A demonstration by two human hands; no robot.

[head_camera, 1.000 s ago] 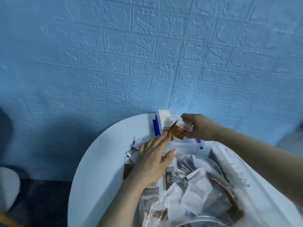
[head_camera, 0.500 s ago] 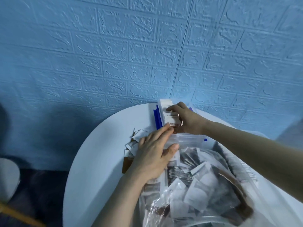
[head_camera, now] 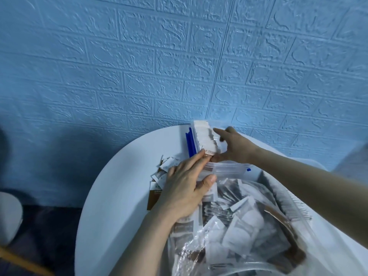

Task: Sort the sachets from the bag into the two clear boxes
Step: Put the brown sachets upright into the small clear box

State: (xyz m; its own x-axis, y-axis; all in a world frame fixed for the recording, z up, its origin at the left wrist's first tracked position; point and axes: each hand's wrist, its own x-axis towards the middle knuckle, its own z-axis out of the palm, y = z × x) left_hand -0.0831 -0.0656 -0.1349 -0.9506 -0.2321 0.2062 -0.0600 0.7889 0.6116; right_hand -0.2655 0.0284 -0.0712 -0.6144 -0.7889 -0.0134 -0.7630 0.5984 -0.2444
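Observation:
A clear box [head_camera: 201, 134] with a blue side clip stands at the table's far edge, holding a row of upright white sachets. My right hand [head_camera: 234, 147] reaches into it with spread fingers pressing on the row; a brown-and-white sachet [head_camera: 210, 151] sits at the row's near end under my thumb. My left hand [head_camera: 185, 187] lies flat with straight fingers on the nearer clear box [head_camera: 229, 170]. A clear plastic bag [head_camera: 239, 226] full of white and brown sachets fills the lower right.
Loose sachets [head_camera: 165, 168] lie scattered on the round white table [head_camera: 119, 196] left of my left hand. A blue brick-pattern wall stands right behind the table. The floor at the left is dark.
My right hand carried the brown-and-white sachet from above the boxes down into the far box's row and now presses it in. My left hand stayed put.

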